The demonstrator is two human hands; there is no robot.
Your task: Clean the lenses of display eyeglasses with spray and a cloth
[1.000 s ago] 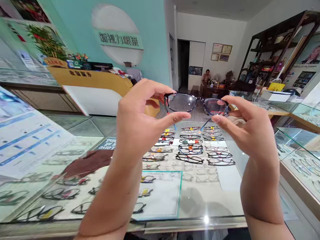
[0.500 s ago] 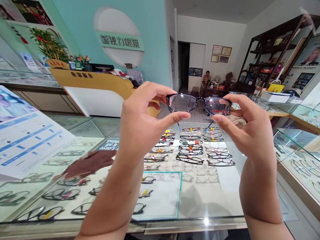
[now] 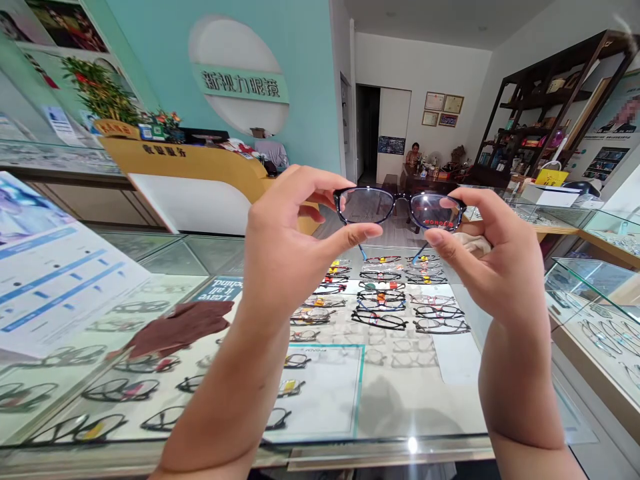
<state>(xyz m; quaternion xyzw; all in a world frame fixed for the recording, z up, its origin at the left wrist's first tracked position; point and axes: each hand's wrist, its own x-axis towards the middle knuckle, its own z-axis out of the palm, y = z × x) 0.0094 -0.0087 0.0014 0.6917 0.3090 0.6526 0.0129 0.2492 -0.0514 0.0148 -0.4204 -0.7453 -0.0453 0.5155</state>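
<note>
A pair of dark-framed eyeglasses (image 3: 401, 197) is held up in the air above the glass counter, with red lettering on the right lens and blue temple tips pointing down. My left hand (image 3: 293, 233) pinches the left end of the frame between thumb and fingers. At the other end, my right hand (image 3: 493, 250) grips the frame between thumb and forefinger, and a pale crumpled cloth (image 3: 471, 241) shows behind that thumb. Beneath them, several rows of eyeglasses (image 3: 381, 301) with coloured tags lie on the counter.
A brown cloth (image 3: 180, 327) lies on the glass counter (image 3: 410, 417) to the left. Beside it stands a printed folded board (image 3: 55, 273). More glasses fill a display case (image 3: 600, 320) on the right. A person (image 3: 413, 155) sits at a far table; a yellow-topped reception desk (image 3: 190, 167) is behind.
Almost nothing differs. Both hands and the eyeglasses have shifted very slightly to the right in the view.
</note>
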